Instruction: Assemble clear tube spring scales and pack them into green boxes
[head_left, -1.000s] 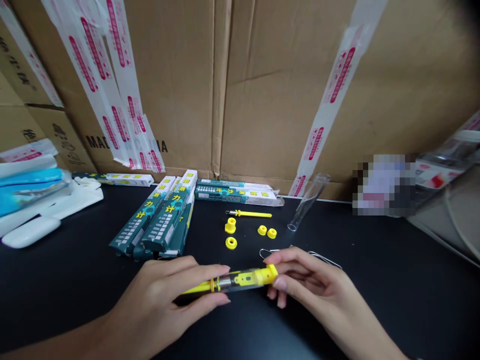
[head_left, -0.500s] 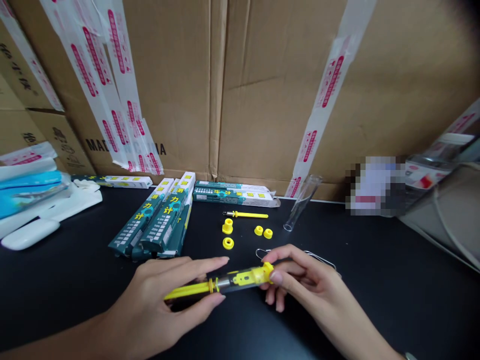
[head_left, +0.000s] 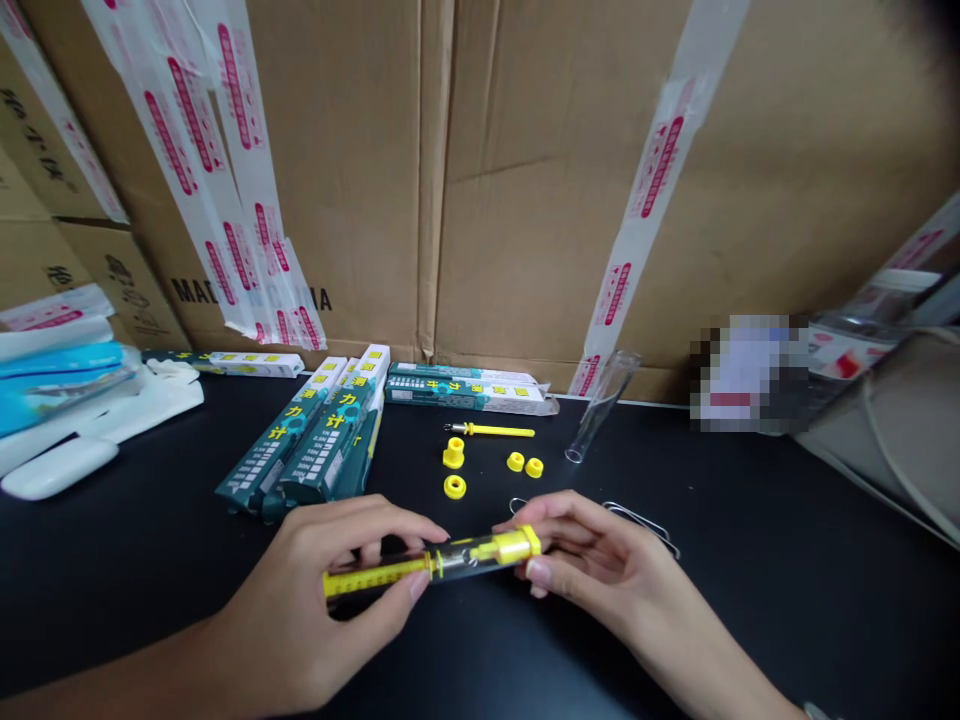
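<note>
A clear-tubed spring scale (head_left: 456, 565) with a yellow graduated strip and a yellow end cap (head_left: 517, 545) lies nearly level between my hands. My left hand (head_left: 330, 590) is wrapped round its left part, thumb in front and fingers behind. At the other end, the thumb and fingers of my right hand (head_left: 592, 560) hold the cap; some fingers are hidden behind it. Beyond the tube lie a yellow flanged plug (head_left: 454, 453), a yellow ring (head_left: 454, 487), two small yellow caps (head_left: 515, 462) and a yellow rod with a metal end (head_left: 499, 431).
Wire hooks (head_left: 641, 525) lie behind my right hand, and a bare clear tube (head_left: 600, 410) leans against the cardboard (head_left: 570, 200). Green-and-white boxes (head_left: 322, 440) are piled at left centre. A white case (head_left: 60, 468) lies at left, a plastic bottle (head_left: 855, 340) at right.
The spring scale has turned about its long axis, so its marked strip now faces me. My left fingers have closed further round the tube. My right fingers have shifted on the cap.
</note>
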